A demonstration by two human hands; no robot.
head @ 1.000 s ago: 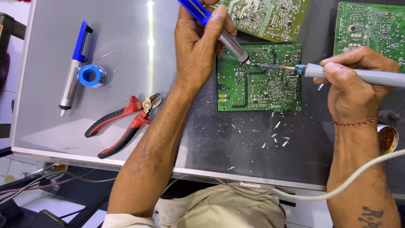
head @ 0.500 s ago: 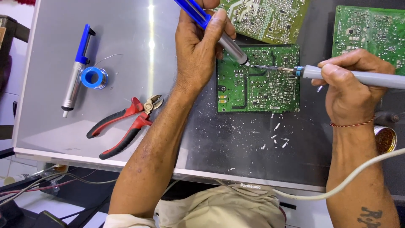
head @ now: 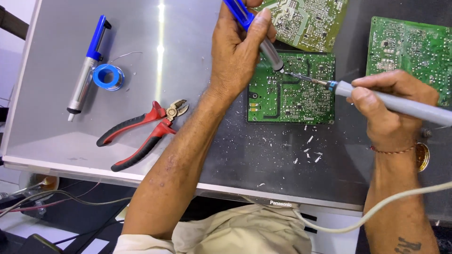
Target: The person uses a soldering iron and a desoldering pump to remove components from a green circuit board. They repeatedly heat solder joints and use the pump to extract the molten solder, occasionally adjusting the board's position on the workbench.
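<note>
A: What is each hand doing?

B: The left hand [head: 238,51], upper middle of the frame, has its fingers closed around a blue and silver solder sucker [head: 256,35]; its tip rests on the green circuit board [head: 292,91] lying at centre right. The right hand [head: 393,110], at the right edge, grips a grey soldering iron [head: 395,103] like a pen; the iron's thin metal tip meets the board just beside the sucker's tip.

A: And around them?

B: White specks are scattered on the dark surface below the board; two more green boards [head: 407,51] lie along the upper right. In the upper left sits a second solder sucker [head: 87,70] touching a blue spool of solder wire [head: 108,76]; red-handled cutters [head: 141,134] lie below them, jaws slightly apart, on the grey sheet [head: 56,117]. A white cable [head: 376,211] trails across the lower right.
</note>
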